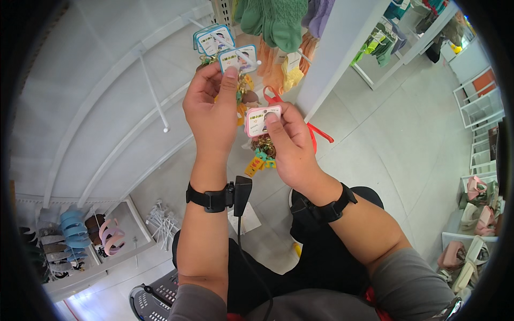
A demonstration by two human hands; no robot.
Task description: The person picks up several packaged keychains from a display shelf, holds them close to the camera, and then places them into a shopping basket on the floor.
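Note:
My left hand [213, 102] pinches a blue-edged product card [231, 60] between thumb and fingers at the tip of a white display hook [245, 56]. More blue-edged cards [209, 40] hang further back on that hook. Below them dangle keychain charms [245, 96] in gold, brown and yellow, partly covered by my left hand. Lower and to the right, my right hand [295, 140] grips a small stack of pink-edged cards [257, 122]. Keychains with metal rings and yellow and green charms [263, 158] hang from this stack. A red ribbon [319, 134] shows behind my right hand.
Green socks [273, 22] and orange socks [269, 64] hang behind the hook, beside a white panel [341, 48]. A bare hook [154, 96] juts out at left. Headbands [74, 230], loose hooks [161, 222] and a grey basket [154, 297] lie lower left. Bags [468, 252] stand at right.

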